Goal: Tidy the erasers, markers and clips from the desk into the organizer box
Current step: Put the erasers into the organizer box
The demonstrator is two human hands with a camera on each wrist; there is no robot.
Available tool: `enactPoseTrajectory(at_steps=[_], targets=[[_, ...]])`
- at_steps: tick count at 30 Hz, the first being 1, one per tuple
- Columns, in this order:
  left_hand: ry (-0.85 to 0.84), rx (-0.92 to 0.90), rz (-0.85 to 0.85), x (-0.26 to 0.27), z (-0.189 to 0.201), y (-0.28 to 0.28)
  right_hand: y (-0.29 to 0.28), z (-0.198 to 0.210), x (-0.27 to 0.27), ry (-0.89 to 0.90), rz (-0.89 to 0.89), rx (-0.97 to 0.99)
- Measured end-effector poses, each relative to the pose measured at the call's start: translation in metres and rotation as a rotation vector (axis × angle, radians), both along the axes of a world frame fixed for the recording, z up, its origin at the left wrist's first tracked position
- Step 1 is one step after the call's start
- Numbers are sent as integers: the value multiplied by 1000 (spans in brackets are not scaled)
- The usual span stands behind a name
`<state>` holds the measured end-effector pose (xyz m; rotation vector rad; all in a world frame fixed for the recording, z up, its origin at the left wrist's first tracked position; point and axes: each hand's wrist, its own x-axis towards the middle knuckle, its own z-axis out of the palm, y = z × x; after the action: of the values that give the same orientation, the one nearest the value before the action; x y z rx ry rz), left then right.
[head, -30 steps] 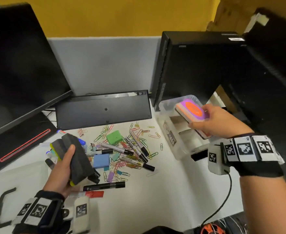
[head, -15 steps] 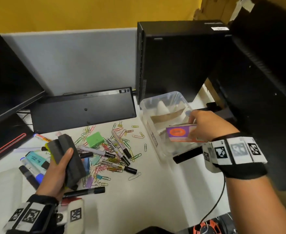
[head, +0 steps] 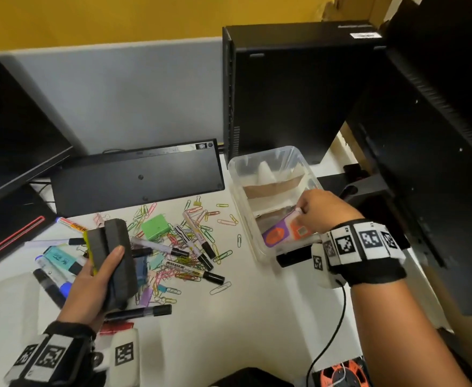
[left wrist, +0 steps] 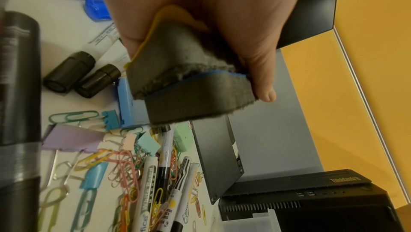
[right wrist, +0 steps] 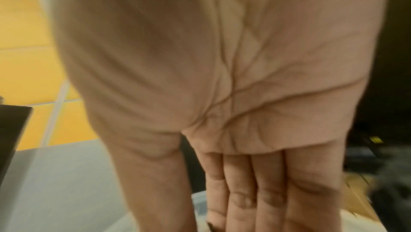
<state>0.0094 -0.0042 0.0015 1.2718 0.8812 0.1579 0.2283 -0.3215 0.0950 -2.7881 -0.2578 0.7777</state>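
Note:
My left hand (head: 98,277) grips two stacked dark felt board erasers (head: 112,247) above the desk; the left wrist view shows the thumb and fingers curled round the erasers (left wrist: 189,86). The clear organizer box (head: 235,174) stands at the right. A purple-and-orange eraser (head: 276,234) lies in its nearest compartment beside a second orange one (head: 300,230). My right hand (head: 303,212) reaches into that compartment, straight fingers (right wrist: 244,192) touching the erasers' far edge. Markers (head: 195,236), coloured paper clips (head: 223,255), a green eraser (head: 154,227) and a blue eraser (head: 142,268) litter the desk.
A black keyboard (head: 137,177) leans against the grey partition behind the pile. A black PC tower (head: 285,88) stands right behind the box, and a monitor (head: 11,121) fills the left. A black cable (head: 335,325) runs from my right wrist towards the desk's front edge.
My right hand lowered the purple-and-orange eraser into the box's nearest compartment and straightened its fingers. My left hand kept hold of the felt erasers, barely moving.

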Motion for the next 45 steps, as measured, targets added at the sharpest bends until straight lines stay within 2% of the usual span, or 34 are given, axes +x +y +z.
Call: enactPoseTrajectory(at_steps=[3, 6, 12, 14, 17, 19, 20, 22, 24, 25, 30, 32, 33, 37, 39, 41, 45], targets=[[-5, -11, -18, -4, 2, -3, -1, -22, 2, 50, -119, 68], [0, -6, -32, -9, 7, -6, -2, -42, 2, -37, -169, 0], [8, -29, -49, -16, 11, -7, -1, -38, -10, -190, -161, -69], [-10, -4, -85, -15, 16, -11, -4, -31, -15, -240, -100, 18], [-40, 96, -170, -9, 22, -19, 7, -16, -32, -236, -35, 365], [-63, 170, -234, -2, 28, -29, 24, -7, -46, -153, -40, 588], [-70, 231, -279, 3, 31, -35, 35, -6, -53, -51, -45, 700], [-86, 368, -385, 12, 35, -46, 57, -7, -65, 264, -50, 870], [-106, 466, -453, 20, 37, -56, 78, -11, -77, 559, -57, 920], [-122, 494, -465, 23, 38, -60, 85, -13, -83, 647, -63, 933], [-188, 512, -507, 29, 43, -61, 91, -17, -85, 768, -144, 1065], [-211, 497, -483, 26, 47, -54, 86, -12, -81, 639, -145, 1043], [-224, 488, -444, 23, 49, -50, 81, -8, -79, 493, -131, 1003], [-210, 522, -320, 5, 55, -31, 47, 21, -73, -272, -161, 754], [-179, 538, -280, -8, 50, -19, 26, 30, -68, -578, -204, 623], [-145, 558, -247, -20, 42, -9, 10, 27, -63, -703, -230, 519], [-93, 581, -194, -34, 31, 3, -3, 4, -56, -636, -247, 426]])
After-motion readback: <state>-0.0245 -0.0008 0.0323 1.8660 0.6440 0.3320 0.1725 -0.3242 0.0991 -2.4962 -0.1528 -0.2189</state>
